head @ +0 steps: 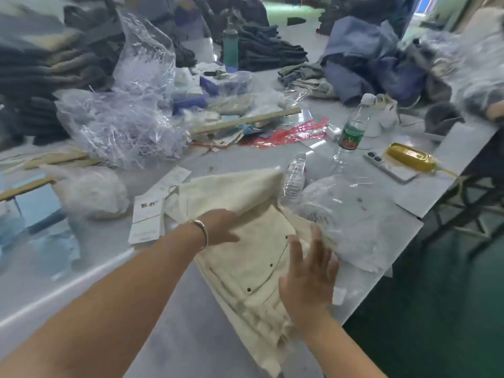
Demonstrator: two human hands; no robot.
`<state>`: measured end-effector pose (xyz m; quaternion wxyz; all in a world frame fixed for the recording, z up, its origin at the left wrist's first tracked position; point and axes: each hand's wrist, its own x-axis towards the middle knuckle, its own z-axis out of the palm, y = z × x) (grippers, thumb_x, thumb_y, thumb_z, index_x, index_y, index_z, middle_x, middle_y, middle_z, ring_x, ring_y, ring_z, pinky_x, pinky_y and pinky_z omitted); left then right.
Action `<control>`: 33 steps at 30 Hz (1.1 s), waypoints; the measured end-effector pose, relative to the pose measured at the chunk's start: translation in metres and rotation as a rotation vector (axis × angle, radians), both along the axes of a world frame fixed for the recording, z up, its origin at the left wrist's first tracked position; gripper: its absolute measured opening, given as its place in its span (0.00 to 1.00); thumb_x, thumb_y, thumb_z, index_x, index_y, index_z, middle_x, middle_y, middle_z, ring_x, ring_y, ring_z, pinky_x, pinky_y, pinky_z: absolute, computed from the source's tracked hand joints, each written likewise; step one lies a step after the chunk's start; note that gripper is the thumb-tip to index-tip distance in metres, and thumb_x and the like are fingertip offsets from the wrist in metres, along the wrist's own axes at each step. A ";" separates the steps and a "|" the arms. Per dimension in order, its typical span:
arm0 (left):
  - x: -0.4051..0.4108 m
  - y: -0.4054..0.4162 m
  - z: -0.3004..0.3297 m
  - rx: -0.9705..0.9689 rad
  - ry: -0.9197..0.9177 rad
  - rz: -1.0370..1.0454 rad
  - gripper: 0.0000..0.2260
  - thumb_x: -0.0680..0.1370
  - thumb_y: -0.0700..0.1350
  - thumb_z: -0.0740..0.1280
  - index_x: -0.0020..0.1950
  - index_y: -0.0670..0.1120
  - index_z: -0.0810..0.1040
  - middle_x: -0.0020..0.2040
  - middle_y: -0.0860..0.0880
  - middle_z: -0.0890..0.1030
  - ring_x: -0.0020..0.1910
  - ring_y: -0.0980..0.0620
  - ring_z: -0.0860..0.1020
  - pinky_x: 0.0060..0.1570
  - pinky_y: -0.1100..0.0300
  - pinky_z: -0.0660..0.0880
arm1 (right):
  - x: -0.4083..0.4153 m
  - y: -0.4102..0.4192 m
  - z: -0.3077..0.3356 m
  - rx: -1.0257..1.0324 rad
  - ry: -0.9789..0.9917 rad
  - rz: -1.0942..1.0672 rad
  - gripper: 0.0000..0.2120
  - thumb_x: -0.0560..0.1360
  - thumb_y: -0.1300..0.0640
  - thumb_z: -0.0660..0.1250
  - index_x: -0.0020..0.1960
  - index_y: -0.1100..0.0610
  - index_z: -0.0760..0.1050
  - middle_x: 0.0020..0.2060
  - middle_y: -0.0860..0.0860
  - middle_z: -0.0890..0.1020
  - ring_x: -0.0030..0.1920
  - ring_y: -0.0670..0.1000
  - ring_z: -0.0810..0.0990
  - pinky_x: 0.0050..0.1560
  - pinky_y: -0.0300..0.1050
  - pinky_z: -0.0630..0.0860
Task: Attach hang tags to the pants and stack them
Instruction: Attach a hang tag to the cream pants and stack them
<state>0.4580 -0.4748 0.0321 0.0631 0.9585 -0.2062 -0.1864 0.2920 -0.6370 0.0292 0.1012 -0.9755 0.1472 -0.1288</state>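
Note:
A pair of cream pants (253, 257) lies on the grey table (114, 257) near its front edge, its far part folded over towards me. My left hand (221, 227), a bangle on the wrist, reaches under that folded flap, and its fingers are hidden by the cloth. My right hand (309, 276) hovers flat over the right side of the pants with straight, spread fingers. White hang tags (148, 216) lie on the table just left of the pants, with more tags (171, 179) behind them.
A bagged white garment (351, 219) lies right of the pants. A fallen water bottle (294, 178), an upright bottle (351, 132), a phone (390, 167) and a gold object (411, 156) sit beyond. A plastic bag of fasteners (122, 126) and dark folded stacks (267, 47) fill the back. The table's edge runs at right.

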 end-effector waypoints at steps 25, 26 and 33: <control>-0.062 0.031 -0.033 -0.100 -0.001 0.336 0.15 0.80 0.46 0.57 0.65 0.50 0.74 0.67 0.50 0.73 0.67 0.47 0.71 0.62 0.53 0.69 | 0.028 0.033 -0.019 -0.002 0.330 0.652 0.14 0.77 0.49 0.58 0.61 0.49 0.72 0.57 0.45 0.73 0.59 0.50 0.72 0.57 0.44 0.66; -0.072 0.039 -0.024 -0.209 -0.007 0.377 0.15 0.80 0.47 0.58 0.65 0.51 0.75 0.66 0.52 0.75 0.66 0.49 0.73 0.62 0.56 0.69 | 0.029 0.043 -0.014 0.081 0.287 0.678 0.10 0.77 0.49 0.59 0.57 0.48 0.73 0.53 0.44 0.75 0.55 0.48 0.73 0.53 0.41 0.66; -0.205 0.169 0.048 -0.749 -0.131 0.754 0.04 0.75 0.41 0.68 0.44 0.45 0.82 0.39 0.52 0.84 0.39 0.57 0.81 0.44 0.66 0.75 | 0.012 0.157 0.042 0.504 0.259 0.928 0.11 0.71 0.58 0.69 0.34 0.56 0.70 0.27 0.49 0.75 0.30 0.47 0.69 0.33 0.39 0.67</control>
